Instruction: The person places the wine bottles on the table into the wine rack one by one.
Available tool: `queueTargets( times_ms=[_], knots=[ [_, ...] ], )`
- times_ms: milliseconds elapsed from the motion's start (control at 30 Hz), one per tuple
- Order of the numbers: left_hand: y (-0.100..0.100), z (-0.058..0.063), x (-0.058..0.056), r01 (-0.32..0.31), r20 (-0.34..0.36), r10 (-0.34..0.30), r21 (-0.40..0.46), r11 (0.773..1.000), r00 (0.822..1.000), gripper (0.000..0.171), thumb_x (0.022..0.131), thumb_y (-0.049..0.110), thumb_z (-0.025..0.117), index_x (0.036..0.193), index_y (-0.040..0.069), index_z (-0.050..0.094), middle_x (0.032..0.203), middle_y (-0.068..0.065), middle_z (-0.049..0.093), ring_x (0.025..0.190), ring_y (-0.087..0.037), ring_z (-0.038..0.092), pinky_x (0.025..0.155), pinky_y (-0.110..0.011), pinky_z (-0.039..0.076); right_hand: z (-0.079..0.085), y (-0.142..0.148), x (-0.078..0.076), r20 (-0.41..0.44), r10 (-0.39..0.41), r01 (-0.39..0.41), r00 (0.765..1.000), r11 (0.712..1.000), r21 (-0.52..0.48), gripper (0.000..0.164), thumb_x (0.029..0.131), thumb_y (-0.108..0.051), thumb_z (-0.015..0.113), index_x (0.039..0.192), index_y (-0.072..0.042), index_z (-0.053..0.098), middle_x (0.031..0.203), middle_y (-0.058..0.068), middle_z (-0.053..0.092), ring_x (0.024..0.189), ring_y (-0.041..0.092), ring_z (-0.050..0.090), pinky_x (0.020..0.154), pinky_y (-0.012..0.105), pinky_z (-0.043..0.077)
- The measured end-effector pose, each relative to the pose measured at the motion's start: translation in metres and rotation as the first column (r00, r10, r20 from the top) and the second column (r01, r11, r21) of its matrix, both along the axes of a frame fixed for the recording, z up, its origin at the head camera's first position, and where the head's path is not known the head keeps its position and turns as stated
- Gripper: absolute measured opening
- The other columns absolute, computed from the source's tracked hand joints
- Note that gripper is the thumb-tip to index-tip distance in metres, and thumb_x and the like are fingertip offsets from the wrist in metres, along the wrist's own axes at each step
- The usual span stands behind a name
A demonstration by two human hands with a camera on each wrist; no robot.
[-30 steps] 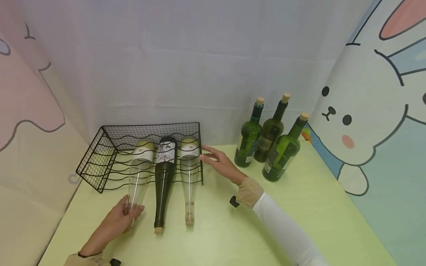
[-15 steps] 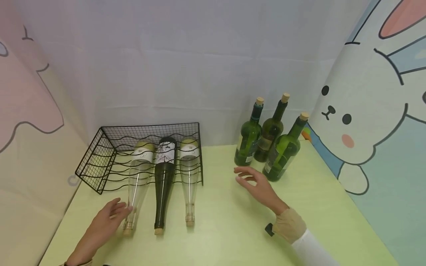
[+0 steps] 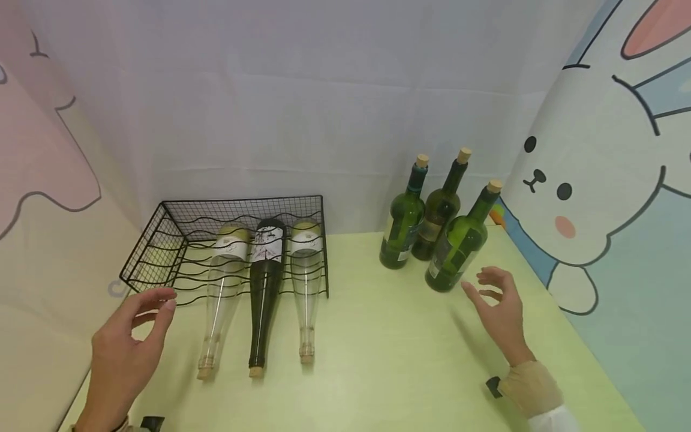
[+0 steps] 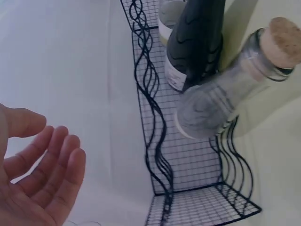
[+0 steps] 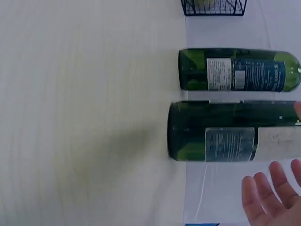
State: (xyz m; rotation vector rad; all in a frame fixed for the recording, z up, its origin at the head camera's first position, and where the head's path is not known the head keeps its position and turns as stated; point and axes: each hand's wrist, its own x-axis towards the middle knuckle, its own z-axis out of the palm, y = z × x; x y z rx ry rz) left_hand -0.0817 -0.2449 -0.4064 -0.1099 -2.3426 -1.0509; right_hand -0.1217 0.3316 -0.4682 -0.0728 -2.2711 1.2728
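A black wire rack lies at the back left of the table. Three bottles lie in it with necks toward me: a clear bottle, a dark bottle and another clear bottle. My left hand hovers open just left of the first clear bottle, touching nothing; its fingers show beside the rack. My right hand is open, holding nothing, just right of the nearest green corked bottle. In the right wrist view that bottle lies beside my fingers.
Two more green corked bottles stand upright behind the nearest one. A white backdrop closes the back and cartoon-printed cloth walls stand on both sides. The yellow-green table stretches between my hands.
My left hand let go of the clear bottle's neck and drew back to the left. My right hand moved from the rack's right edge across to beside the green bottles.
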Motion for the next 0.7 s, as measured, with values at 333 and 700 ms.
queueTargets(
  times_ms=[333, 700],
  knots=[
    [0.077, 0.042, -0.004, 0.404, -0.273, -0.476, -0.279, 0.871, 0.836, 0.025, 0.093, 0.015, 0.064, 0.116, 0.004, 0.067, 0.112, -0.002, 0.065, 0.095, -0.010, 0.059, 0.080, -0.016, 0.045, -0.004, 0.008, -0.034, 0.237, 0.128, -0.142, 0.963, 0.989, 0.046, 0.086, 0.089, -0.035, 0.075, 0.155, -0.007, 0.028, 0.143, 0.014, 0.043, 0.128, 0.032, 0.041, 0.100, 0.048, 0.037],
    [0.137, 0.035, 0.004, 0.562, -0.200, -0.669, -0.404, 0.722, 0.716, 0.021, 0.090, 0.017, 0.070, 0.111, 0.018, 0.068, 0.113, 0.009, 0.062, 0.103, -0.007, 0.060, 0.084, -0.021, 0.047, -0.023, 0.003, -0.063, 0.343, 0.141, -0.143, 0.929, 0.990, -0.020, 0.089, 0.084, -0.043, 0.078, 0.150, -0.006, 0.032, 0.141, 0.015, 0.045, 0.128, 0.032, 0.043, 0.101, 0.046, 0.037]
  ],
)
